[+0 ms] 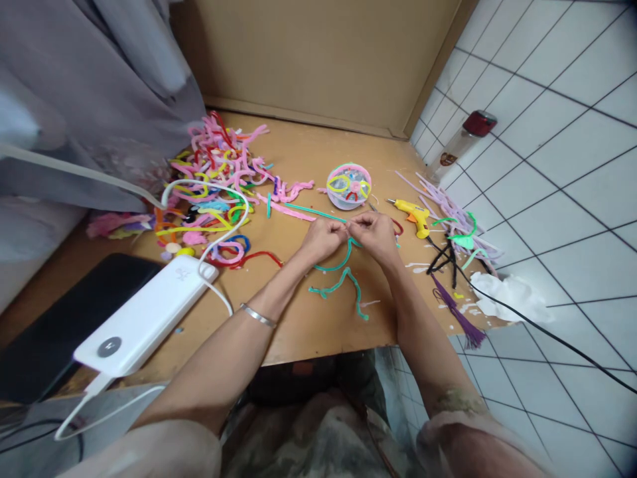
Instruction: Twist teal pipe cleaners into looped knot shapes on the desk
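My left hand (324, 239) and my right hand (372, 232) meet over the middle of the table, fingertips pinched close together. Both are closed on a green pipe cleaner (318, 212), whose straight end reaches out to the upper left. A curved green length (334, 268) loops below my hands. Closer to the table's front edge lies a separate bent green pipe cleaner (354, 282) with branching ends. Just beyond my hands sits a round tub (349, 186) with pink, yellow and red pipe cleaner shapes on top. The exact pinch point is hidden by my fingers.
A tangled heap of colourful pipe cleaners (219, 159) covers the back left. The white power bank (144, 315) with its cable lies at left. At right are a yellow glue gun (414, 216), lilac strips (472, 229), a purple tassel (458, 312) and crumpled tissue (512, 295).
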`<state>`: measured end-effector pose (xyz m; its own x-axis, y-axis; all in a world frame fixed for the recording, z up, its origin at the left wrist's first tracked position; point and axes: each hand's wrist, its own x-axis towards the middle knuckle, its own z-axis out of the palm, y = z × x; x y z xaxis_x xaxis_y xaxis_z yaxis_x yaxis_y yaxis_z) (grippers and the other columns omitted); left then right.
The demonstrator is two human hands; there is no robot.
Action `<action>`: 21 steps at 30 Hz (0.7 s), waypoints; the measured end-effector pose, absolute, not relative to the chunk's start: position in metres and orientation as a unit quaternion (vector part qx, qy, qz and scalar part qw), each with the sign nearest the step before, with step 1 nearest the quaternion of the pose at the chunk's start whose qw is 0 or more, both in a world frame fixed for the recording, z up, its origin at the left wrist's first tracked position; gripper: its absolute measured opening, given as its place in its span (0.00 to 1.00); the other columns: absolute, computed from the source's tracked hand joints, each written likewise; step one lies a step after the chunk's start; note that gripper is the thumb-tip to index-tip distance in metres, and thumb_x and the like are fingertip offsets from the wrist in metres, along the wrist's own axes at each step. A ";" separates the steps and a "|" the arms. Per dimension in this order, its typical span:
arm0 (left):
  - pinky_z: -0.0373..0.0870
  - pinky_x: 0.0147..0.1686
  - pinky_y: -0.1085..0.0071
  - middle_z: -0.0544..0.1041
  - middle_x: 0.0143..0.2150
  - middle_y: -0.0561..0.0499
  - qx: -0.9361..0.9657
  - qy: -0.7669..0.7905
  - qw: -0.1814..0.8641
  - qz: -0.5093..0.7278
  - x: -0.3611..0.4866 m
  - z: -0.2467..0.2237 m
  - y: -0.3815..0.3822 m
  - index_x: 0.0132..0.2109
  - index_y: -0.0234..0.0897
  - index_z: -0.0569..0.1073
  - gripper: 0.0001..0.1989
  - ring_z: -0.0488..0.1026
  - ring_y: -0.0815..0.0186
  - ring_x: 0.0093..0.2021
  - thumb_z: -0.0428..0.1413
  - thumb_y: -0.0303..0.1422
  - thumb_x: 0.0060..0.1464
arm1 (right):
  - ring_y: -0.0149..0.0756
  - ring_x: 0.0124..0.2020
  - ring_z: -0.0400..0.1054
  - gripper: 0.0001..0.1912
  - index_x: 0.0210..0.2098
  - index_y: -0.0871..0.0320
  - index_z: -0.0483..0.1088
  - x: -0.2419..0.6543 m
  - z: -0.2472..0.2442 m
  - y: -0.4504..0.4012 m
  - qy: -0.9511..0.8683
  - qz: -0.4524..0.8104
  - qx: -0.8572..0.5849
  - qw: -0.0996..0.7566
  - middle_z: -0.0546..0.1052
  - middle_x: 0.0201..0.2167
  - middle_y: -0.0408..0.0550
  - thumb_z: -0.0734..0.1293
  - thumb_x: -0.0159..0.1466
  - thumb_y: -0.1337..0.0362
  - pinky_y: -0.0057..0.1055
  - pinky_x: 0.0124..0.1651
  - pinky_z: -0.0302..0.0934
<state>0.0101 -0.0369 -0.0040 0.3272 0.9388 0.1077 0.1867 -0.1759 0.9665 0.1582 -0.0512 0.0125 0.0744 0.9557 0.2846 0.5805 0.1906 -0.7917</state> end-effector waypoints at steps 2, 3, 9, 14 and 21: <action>0.45 0.23 0.73 0.53 0.16 0.57 0.661 0.423 0.478 0.395 0.010 -0.004 -0.037 0.16 0.36 0.62 0.14 0.51 0.73 0.21 0.53 0.28 0.45 | 0.37 0.25 0.71 0.06 0.23 0.58 0.78 0.158 0.013 -0.051 -0.645 0.216 -0.601 0.420 0.80 0.23 0.46 0.68 0.53 0.65 0.31 0.30 0.61; 0.45 0.23 0.73 0.53 0.16 0.57 0.662 0.422 0.477 0.394 0.010 -0.004 -0.037 0.16 0.36 0.61 0.14 0.50 0.73 0.21 0.53 0.27 0.45 | 0.37 0.25 0.71 0.06 0.24 0.58 0.78 0.158 0.014 -0.052 -0.646 0.215 -0.602 0.418 0.80 0.23 0.46 0.69 0.53 0.65 0.31 0.30 0.62; 0.45 0.24 0.72 0.51 0.16 0.57 0.663 0.424 0.474 0.396 0.011 -0.005 -0.037 0.14 0.37 0.56 0.17 0.50 0.73 0.20 0.52 0.26 0.45 | 0.37 0.26 0.70 0.06 0.23 0.59 0.78 0.157 0.016 -0.054 -0.664 0.193 -0.593 0.412 0.79 0.23 0.47 0.69 0.53 0.68 0.32 0.33 0.62; 0.45 0.24 0.72 0.52 0.16 0.57 0.661 0.421 0.482 0.391 0.012 -0.005 -0.037 0.15 0.37 0.58 0.15 0.50 0.73 0.21 0.51 0.27 0.45 | 0.36 0.25 0.68 0.06 0.21 0.58 0.76 0.157 0.018 -0.055 -0.660 0.207 -0.587 0.420 0.78 0.21 0.45 0.69 0.53 0.67 0.32 0.32 0.60; 0.43 0.23 0.72 0.53 0.16 0.57 0.630 0.414 0.533 0.384 0.010 -0.009 -0.036 0.17 0.37 0.59 0.15 0.48 0.74 0.19 0.54 0.30 0.46 | 0.35 0.26 0.67 0.07 0.21 0.58 0.75 0.158 0.016 -0.053 -0.664 0.209 -0.568 0.438 0.76 0.21 0.44 0.68 0.55 0.66 0.32 0.34 0.61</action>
